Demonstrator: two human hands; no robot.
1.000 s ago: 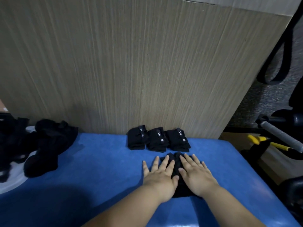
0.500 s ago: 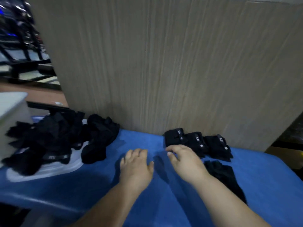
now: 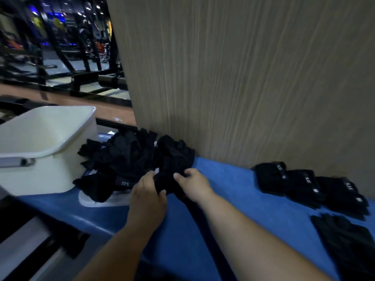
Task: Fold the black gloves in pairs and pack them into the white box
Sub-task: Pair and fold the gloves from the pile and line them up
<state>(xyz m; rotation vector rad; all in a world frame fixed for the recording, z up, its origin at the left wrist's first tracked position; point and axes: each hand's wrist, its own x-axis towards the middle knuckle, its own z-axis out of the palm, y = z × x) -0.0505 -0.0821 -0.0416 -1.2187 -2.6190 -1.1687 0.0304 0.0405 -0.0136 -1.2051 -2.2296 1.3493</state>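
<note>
The left hand and right hand are gripping a black glove at the edge of the pile beside the white box; white lettering on the folded pairs is showing too blurred to read

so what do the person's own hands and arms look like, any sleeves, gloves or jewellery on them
The left hand and right hand are bare, with no gloves worn. No ring, watch or wristband shows. The left forearm and right forearm are uncovered to the frame's edge, with no sleeve in view.
</note>
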